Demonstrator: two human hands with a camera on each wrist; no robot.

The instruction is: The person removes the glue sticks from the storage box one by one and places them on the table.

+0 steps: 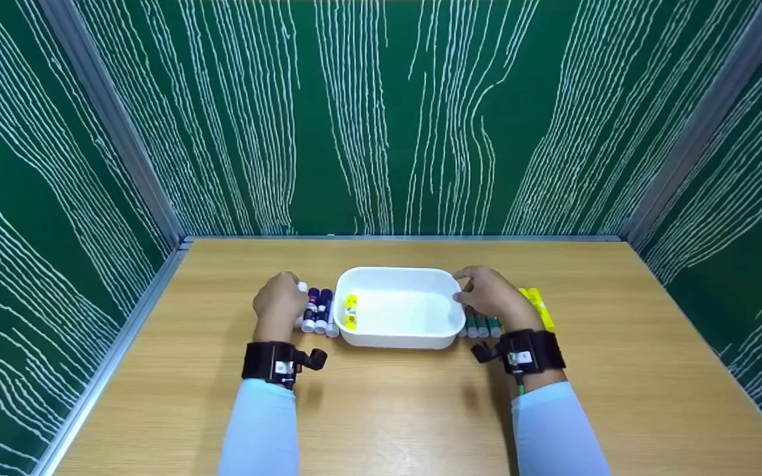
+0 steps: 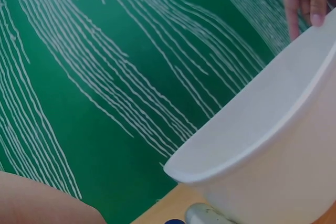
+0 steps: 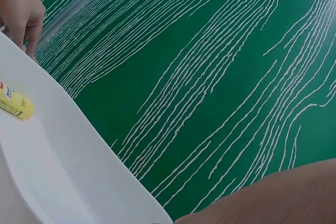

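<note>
A white tub point(image 1: 399, 330) sits in the middle of the wooden table point(image 1: 381, 410), and the person has a hand at each end of it. One yellow glue stick point(image 1: 350, 312) lies inside, up against the left wall; in the right wrist view the same stick point(image 3: 16, 105) shows on the tub's floor.

The left hand point(image 1: 280, 303) is just left of the tub, over a short row of blue glue sticks point(image 1: 318, 309) that lie side by side on the table, touching the tub's left wall. Its fingers are curled downward, and a white cap point(image 1: 302, 287) shows at its fingertips. It seems to have that stick pinched, but the fingers cover the contact, so I cannot say for certain.

The right hand point(image 1: 493, 295) rests at the tub's right rim. Its fingers are loosely bent and spread, tips touching the rim's far corner; the left wrist view shows two fingertips point(image 2: 316, 18) pointing down onto the rim point(image 2: 247, 145), not wrapped round it. It holds nothing.

Under and just behind the right hand, a few green glue sticks point(image 1: 481, 325) lie next to the tub's right wall, and yellow sticks point(image 1: 538, 305) lie a little further right.

Green panels point(image 1: 381, 112) with white wavy lines wall in the table on three sides. Both wrists wear black camera straps point(image 1: 274, 361) over pale blue sleeves point(image 1: 258, 430).
</note>
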